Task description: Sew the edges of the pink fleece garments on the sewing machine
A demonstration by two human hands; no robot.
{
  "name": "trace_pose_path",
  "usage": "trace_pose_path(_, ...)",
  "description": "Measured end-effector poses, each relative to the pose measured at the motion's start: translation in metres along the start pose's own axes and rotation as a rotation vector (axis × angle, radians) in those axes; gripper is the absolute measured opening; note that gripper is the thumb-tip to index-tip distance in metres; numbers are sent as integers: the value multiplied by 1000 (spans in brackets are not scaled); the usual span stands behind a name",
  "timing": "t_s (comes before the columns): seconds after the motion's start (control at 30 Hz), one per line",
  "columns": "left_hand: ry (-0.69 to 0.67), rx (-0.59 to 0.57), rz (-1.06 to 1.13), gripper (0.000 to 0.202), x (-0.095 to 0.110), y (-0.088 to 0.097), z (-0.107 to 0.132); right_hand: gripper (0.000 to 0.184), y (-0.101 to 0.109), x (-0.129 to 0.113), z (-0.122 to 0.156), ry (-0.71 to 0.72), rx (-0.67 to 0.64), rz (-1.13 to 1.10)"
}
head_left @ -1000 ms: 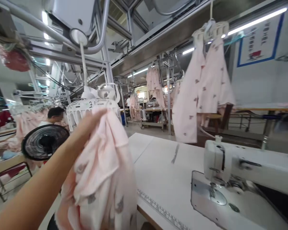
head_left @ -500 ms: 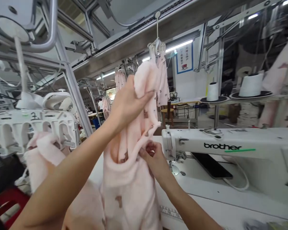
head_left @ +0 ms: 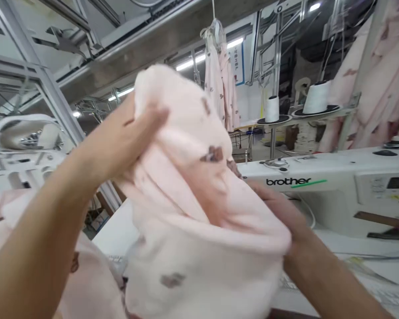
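Observation:
A pale pink garment (head_left: 193,208) with small brown prints fills the middle of the view, held up in front of me. My left hand (head_left: 119,137) grips its top left part, thumb pressed over the cloth. My right hand (head_left: 279,212) is at the garment's right side, partly covered by the fabric and blurred; its fingers are closed on the cloth's edge. Behind the garment stands a white Brother sewing machine (head_left: 319,190) on the white table (head_left: 113,230).
Two white thread cones (head_left: 315,97) sit on a stand behind the machine. More pink garments (head_left: 219,79) hang from an overhead rail, and others hang at the far right (head_left: 379,79). A white hanger clip rack (head_left: 20,146) is at the left.
The garment has come down and closer to me, now bunched wide between both hands. My right hand moved to the right under the cloth. The view swung further right.

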State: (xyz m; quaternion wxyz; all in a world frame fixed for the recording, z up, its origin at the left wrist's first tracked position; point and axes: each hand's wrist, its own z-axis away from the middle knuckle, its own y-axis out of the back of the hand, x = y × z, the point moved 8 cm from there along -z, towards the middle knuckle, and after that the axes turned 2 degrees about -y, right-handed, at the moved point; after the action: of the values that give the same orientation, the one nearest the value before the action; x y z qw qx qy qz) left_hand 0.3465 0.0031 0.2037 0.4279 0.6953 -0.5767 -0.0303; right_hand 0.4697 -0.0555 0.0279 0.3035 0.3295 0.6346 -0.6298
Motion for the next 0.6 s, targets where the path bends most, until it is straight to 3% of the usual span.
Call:
trace_pose_path(0.03, 20, -96, 18, 65, -22, -15, 15, 21, 13, 7, 6, -53, -16, 5)
trace_pose_path(0.1, 225, -379, -76, 66, -84, -65, 62, 25, 48, 27, 17, -80, 30, 120)
trace_pose_path(0.17, 366, -596, -388, 66, -140, -109, 115, 31, 87, 53, 25, -78, 151, 300)
trace_pose_path(0.23, 377, -709, -657, 65, -167, -138, 150, 34, 112, 72, 30, -38, 271, 518)
trace_pose_path(0.3, 285, -553, -644, 60, -157, -147, 152, 38, 119, 80, 34, 12, 344, 635)
trace_pose_path(0.37, 109, -325, -419, 55, -120, -149, 136, 37, 112, 80, 37, 65, 379, 636)
trace_pose_path(0.4, 37, -271, -271, 51, -102, -155, 130, 36, 108, 78, 38, 100, 392, 624)
trace_pose_path(0.47, 34, -368, 22, 37, -82, -186, 127, 35, 102, 74, 45, 170, 425, 609)
trace_pose_path(0.53, 184, -554, 312, 21, -80, -231, 143, 34, 105, 78, 54, 190, 466, 603)
trace_pose_path(0.6, 383, -619, 607, 26, -87, -266, 169, 36, 114, 90, 65, 132, 484, 622)
